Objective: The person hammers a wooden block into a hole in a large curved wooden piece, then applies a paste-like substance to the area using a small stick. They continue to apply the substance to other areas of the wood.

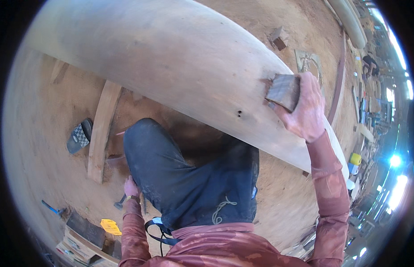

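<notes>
My right hand (310, 107) is wrapped round a squarish grey-brown wooden block (283, 91), which it holds against a long, smooth, pale wooden piece (171, 62). Brown dust lies beside the block, and two small dark holes (239, 113) mark the wood nearby. The long piece curves across from upper left to lower right, in front of my knees. Low beside my bent left knee is my left hand (131, 187), its fingers partly hidden by the leg. Close to that hand, a small grey metal tool (119, 203) lies on the ground.
A curved wooden support (103, 133) and a checked slipper (80, 135) are at left. At lower left are a yellow object (110, 226), a blue-handled tool (52, 207) and a wooden box (77, 242). Beyond the long piece lie a block (279, 38) and a beam (340, 80).
</notes>
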`<state>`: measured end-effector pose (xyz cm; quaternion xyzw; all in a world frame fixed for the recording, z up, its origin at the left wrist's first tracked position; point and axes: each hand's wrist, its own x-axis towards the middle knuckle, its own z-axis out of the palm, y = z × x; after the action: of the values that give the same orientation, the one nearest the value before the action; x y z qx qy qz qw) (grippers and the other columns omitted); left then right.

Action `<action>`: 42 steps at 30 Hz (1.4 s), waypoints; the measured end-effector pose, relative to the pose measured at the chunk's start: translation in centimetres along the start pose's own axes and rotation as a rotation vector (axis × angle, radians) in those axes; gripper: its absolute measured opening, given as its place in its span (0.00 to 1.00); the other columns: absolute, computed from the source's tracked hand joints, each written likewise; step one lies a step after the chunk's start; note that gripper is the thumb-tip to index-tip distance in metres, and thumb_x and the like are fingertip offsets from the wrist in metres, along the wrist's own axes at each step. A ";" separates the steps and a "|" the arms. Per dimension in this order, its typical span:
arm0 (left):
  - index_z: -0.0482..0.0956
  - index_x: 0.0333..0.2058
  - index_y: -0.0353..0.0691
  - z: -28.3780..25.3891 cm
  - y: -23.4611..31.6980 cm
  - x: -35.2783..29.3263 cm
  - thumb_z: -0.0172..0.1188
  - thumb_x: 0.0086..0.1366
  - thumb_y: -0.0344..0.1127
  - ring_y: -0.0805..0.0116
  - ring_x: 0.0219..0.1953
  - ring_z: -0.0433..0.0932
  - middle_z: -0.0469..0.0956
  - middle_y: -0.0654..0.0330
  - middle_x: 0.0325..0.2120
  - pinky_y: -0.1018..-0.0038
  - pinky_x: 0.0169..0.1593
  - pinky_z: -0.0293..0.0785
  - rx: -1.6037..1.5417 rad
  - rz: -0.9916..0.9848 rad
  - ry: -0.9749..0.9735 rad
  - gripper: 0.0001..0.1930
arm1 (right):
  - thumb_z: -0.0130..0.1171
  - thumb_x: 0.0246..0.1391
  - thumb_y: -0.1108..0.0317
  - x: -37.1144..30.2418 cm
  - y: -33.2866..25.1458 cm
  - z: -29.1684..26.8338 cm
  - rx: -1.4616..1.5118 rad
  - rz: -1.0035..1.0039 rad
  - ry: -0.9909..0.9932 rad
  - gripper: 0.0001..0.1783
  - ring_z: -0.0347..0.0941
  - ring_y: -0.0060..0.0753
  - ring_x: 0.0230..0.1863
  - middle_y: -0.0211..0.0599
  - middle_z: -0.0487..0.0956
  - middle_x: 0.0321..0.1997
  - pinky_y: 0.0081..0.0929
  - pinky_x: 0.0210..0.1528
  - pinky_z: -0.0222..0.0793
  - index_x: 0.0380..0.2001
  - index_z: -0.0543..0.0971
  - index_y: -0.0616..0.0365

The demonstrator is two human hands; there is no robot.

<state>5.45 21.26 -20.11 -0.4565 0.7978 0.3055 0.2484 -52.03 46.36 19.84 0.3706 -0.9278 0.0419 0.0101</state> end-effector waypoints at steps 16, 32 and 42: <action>0.76 0.56 0.31 -23.4 16.4 -4.3 0.61 0.65 0.27 0.56 0.54 0.79 0.78 0.50 0.56 0.64 0.57 0.76 -0.551 0.207 0.780 0.20 | 0.71 0.48 0.51 -7.3 -3.6 0.6 0.297 0.164 0.309 0.52 0.53 0.61 0.74 0.53 0.60 0.73 0.59 0.73 0.50 0.72 0.61 0.58; 0.75 0.58 0.36 -29.3 64.5 -11.5 0.80 0.44 0.44 0.46 0.57 0.74 0.75 0.49 0.57 0.51 0.60 0.70 0.697 1.306 0.190 0.42 | 0.59 0.60 0.61 -2.8 42.6 8.5 0.279 0.597 0.001 0.18 0.83 0.60 0.40 0.53 0.85 0.35 0.52 0.44 0.79 0.49 0.79 0.58; 0.81 0.54 0.37 -29.4 66.4 -11.9 0.74 0.47 0.42 0.46 0.54 0.77 0.79 0.48 0.49 0.47 0.58 0.70 0.572 1.262 0.147 0.33 | 0.58 0.62 0.47 -5.3 47.3 31.1 0.462 0.653 -0.522 0.28 0.80 0.67 0.50 0.60 0.83 0.47 0.57 0.53 0.76 0.60 0.70 0.49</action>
<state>-51.00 33.47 25.50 0.1585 0.9745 0.1376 0.0792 -80.43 81.50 -14.72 0.0503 -0.9336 0.1536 -0.3198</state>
